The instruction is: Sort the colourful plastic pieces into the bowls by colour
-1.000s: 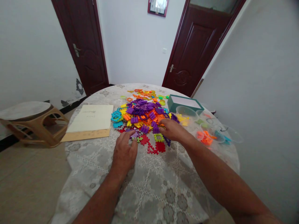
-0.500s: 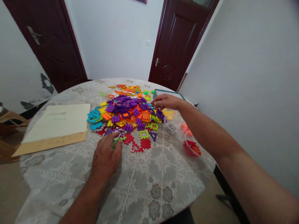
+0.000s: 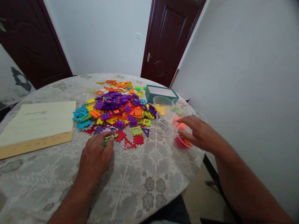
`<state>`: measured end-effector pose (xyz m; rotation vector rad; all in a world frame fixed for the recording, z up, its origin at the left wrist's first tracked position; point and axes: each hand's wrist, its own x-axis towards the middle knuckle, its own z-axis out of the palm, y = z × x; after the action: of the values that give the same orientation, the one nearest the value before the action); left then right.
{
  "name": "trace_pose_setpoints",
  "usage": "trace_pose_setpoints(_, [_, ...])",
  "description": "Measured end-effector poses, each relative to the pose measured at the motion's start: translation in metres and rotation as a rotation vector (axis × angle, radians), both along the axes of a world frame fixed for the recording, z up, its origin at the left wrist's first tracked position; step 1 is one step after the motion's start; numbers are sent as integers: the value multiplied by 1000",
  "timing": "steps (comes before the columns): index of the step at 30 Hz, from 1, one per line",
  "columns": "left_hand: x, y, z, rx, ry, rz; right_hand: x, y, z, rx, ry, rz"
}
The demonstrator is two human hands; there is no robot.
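Observation:
My left hand [image 3: 97,152] rests on the table in front of a heap of colourful plastic building pieces [image 3: 116,105]. Its thumb and index finger close around a green notched building piece [image 3: 107,139]. Red notched pieces [image 3: 138,139] lie just to the right of it. My right hand [image 3: 198,130] hovers at the clear plastic cups on the right, thumb and fingers apart, with nothing visible between them. Below its fingertips are a cup of red pieces [image 3: 181,143] and bright orange pieces [image 3: 178,123] in another cup, partly hidden by the hand.
A green-edged box [image 3: 161,93] stands behind a clear tub holding yellow pieces [image 3: 160,109]. On the left lies a cream paper pad [image 3: 39,119] with a tan edge. A patterned cloth [image 3: 135,177] covers the round table. Beyond is a dark red door [image 3: 170,40].
My right hand has moved from the far right side of the heap toward me, over the cups. The left hand stays at the green piece. The view has shifted to the right.

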<state>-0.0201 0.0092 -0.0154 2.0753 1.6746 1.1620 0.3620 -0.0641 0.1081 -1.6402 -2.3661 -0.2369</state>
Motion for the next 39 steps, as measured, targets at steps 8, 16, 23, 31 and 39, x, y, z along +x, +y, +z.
trace_pose_setpoints(8, [3, 4, -1, 5, -54, 56, 11, -61, -106, 158, 8, -199])
trace_pose_setpoints(16, [-2, 5, -1, -12, -65, 69, 2, -45, -121, 263, 38, -227])
trace_pose_setpoints(23, [-3, 6, -8, 78, 40, 29, -74, -28, -93, 257, 190, -28])
trace_pose_setpoints(31, [-5, 3, -16, 84, 348, -2, -134, 70, -109, -228, -18, -275])
trace_pose_setpoints(39, [-2, -3, -14, -18, 426, -36, -113, 79, -140, -151, 325, -107])
